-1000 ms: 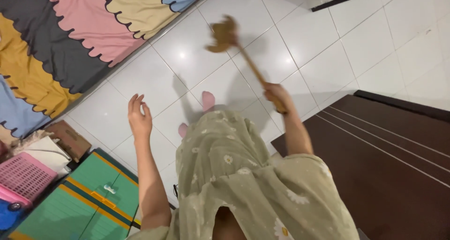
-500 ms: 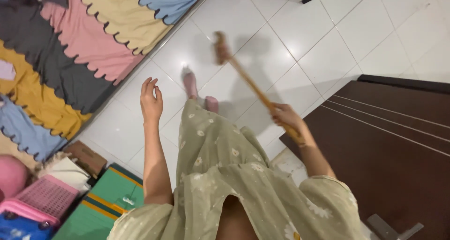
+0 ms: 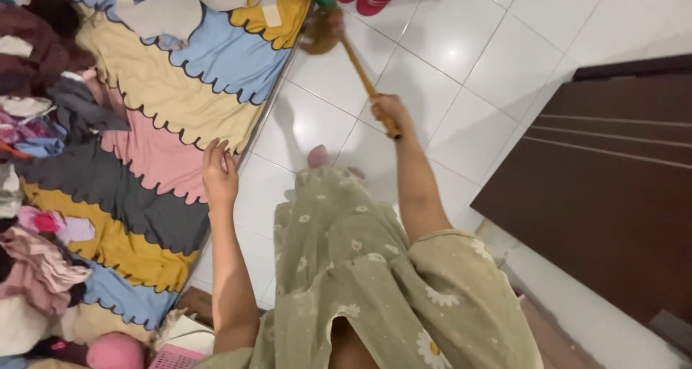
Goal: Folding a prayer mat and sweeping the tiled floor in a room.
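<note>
right hand [image 3: 388, 111]: grip closed on broom [image 3: 353, 59], head lifted toward 11 o'clock | left hand [image 3: 219, 174]: grip open, held over mat [image 3: 166, 109] edge at 9 o'clock | floor [image 3: 447, 45]: white tiles

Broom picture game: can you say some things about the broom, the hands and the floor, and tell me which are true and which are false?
1. The right hand holds the broom. True.
2. The left hand holds a cup. False: it is empty, fingers spread, over the mat's edge.
3. The floor has white tiles. True.
4. The mat is plain green. False: it has wavy bands of blue, yellow, pink and grey.
5. The broom head lies by the mat's edge. True.
</note>
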